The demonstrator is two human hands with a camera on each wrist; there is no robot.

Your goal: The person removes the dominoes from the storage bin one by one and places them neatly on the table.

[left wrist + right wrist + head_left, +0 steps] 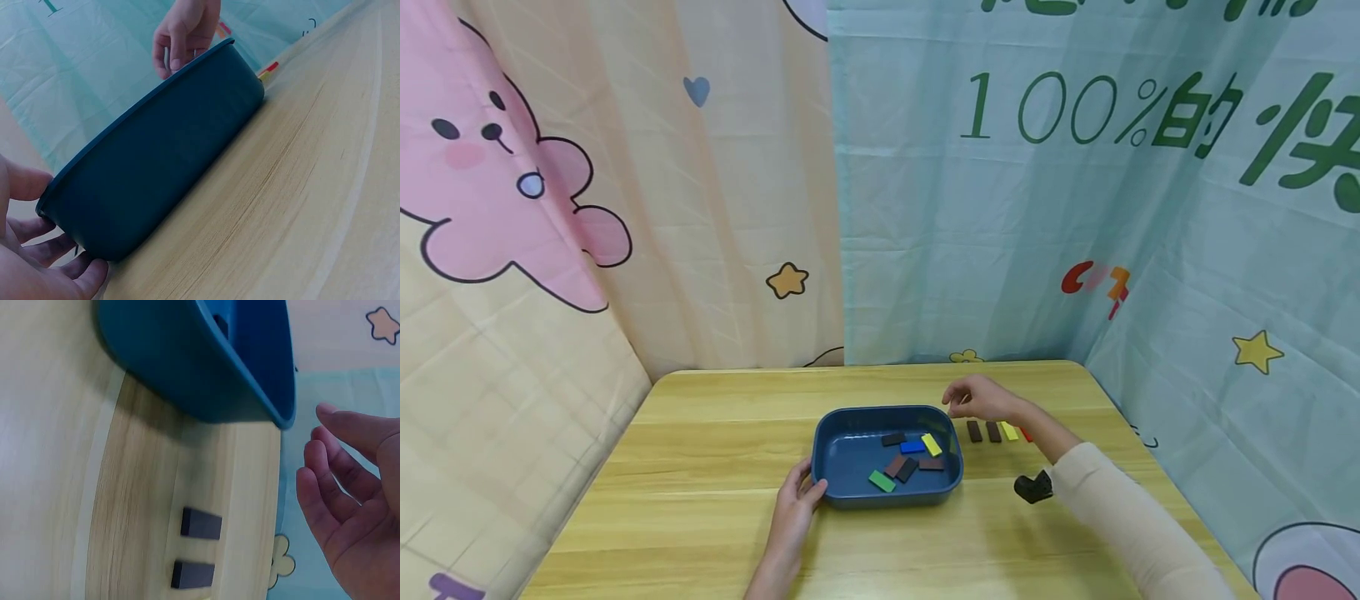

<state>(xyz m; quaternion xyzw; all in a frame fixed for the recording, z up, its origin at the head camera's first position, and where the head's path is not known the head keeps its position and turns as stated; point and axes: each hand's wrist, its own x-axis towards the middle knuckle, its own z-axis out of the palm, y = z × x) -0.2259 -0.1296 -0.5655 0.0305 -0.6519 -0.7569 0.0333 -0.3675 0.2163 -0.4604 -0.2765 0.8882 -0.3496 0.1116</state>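
Note:
A dark blue plastic basin (850, 502) stands on the wooden table with several small coloured blocks inside, among them a green block (882, 481), a blue block (912, 447) and a yellow block (931, 445). My left hand (793, 508) grips the basin's left end, thumb at the rim and fingers against the outer wall, as the left wrist view shows. Above the basin's far right corner hovers my right hand (985, 398). Its fingers (322, 487) are loosely bent and nothing lies between them and the thumb. Dark blocks (201, 524) lie on the table below it.
Right of the basin, a row holds dark blocks, a yellow block (1009, 432) and a red block (1026, 435), partly hidden by my right forearm. A black object (1033, 487) lies nearer, by the sleeve. Printed curtains (925, 250) hang behind the table (700, 500).

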